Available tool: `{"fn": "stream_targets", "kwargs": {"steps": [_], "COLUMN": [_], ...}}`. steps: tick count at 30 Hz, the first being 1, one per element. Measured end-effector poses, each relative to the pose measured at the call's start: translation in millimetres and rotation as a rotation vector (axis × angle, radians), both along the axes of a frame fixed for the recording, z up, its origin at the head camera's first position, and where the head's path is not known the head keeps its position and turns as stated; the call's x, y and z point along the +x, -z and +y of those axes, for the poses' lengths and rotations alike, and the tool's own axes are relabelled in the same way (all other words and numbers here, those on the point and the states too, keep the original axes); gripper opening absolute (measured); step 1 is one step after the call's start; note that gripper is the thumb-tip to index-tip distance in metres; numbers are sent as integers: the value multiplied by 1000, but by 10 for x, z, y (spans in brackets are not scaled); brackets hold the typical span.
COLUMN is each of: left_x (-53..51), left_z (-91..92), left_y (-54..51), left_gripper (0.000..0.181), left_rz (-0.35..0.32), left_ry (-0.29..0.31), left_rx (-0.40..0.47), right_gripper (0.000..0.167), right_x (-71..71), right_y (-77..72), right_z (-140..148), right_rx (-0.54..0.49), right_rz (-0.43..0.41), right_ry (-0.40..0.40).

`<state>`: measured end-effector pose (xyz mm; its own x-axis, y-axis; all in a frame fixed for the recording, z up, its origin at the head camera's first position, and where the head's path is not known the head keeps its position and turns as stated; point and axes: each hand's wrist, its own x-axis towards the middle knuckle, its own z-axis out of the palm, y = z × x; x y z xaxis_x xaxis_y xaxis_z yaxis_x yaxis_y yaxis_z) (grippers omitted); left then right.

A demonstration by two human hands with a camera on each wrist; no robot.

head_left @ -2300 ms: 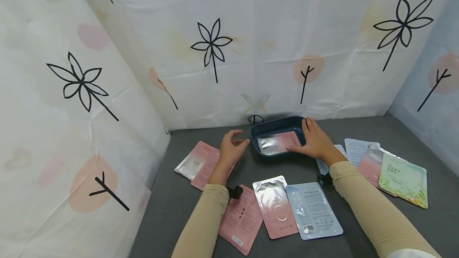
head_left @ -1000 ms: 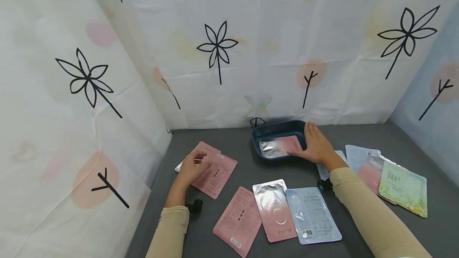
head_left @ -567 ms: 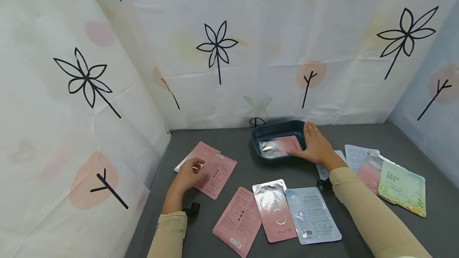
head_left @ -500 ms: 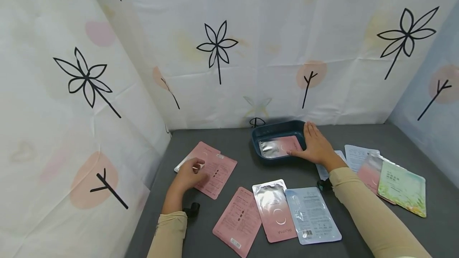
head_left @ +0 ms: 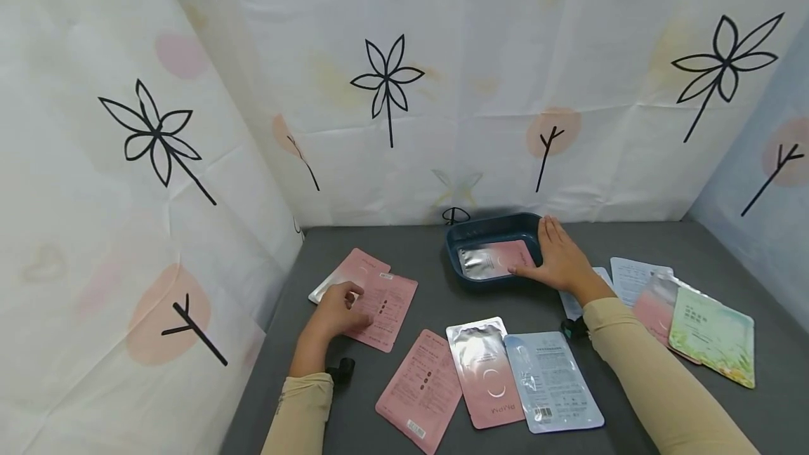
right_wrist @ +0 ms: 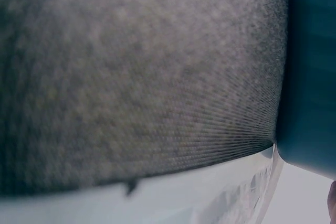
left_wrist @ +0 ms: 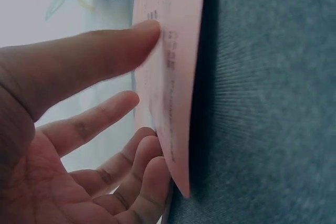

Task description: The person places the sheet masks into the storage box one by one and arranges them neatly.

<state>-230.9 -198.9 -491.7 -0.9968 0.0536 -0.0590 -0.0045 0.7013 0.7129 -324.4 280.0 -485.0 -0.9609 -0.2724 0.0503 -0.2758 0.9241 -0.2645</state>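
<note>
A pink sachet, apparently a sheet mask packet [head_left: 390, 300], lies at the left of the table, overlapping a second pink and silver packet [head_left: 350, 270]. My left hand [head_left: 335, 311] is over both with loosely bent fingers. Seen from the left wrist, the thumb [left_wrist: 118, 48] touches the upper packet's face, the index finger stands apart from it, and the other fingertips lie by its edge. My right hand [head_left: 559, 258] holds the right end of a dark blue tray [head_left: 456, 253], fingers along the rim and thumb at the front. A pink and silver packet [head_left: 496, 258] lies inside.
Nearer me lie a pink packet [head_left: 420, 392], a silver and pink one [head_left: 485, 374] and a pale blue one [head_left: 555, 381]. To the right, a green packet [head_left: 712, 335] overlaps others, near a white-blue one [head_left: 638, 276]. A patterned cloth [head_left: 455, 160] hangs behind the table.
My left hand has moved left from beside the tray to the pink packets, and its thumb now touches the upper one, which has shifted slightly left. My right hand stays at the tray.
</note>
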Motion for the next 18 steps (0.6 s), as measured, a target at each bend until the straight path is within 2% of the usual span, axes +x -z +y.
{"fn": "stream_targets", "kwargs": {"steps": [5, 12, 18], "left_x": [1, 18, 31], "left_z": [25, 40, 29], "left_y": [7, 17, -34], "left_gripper": [55, 54, 47], "left_rz": [6, -13, -30], "left_ry": [-2, -42, -44], "left_rx": [-34, -22, -8], "right_gripper": [133, 132, 133], "right_x": [2, 15, 10], "right_y": [-9, -42, -22], "right_z": [-12, -29, -15], "right_rx": [6, 7, -1], "right_rz": [-5, -8, -15], "right_ry": [4, -6, -3]}}
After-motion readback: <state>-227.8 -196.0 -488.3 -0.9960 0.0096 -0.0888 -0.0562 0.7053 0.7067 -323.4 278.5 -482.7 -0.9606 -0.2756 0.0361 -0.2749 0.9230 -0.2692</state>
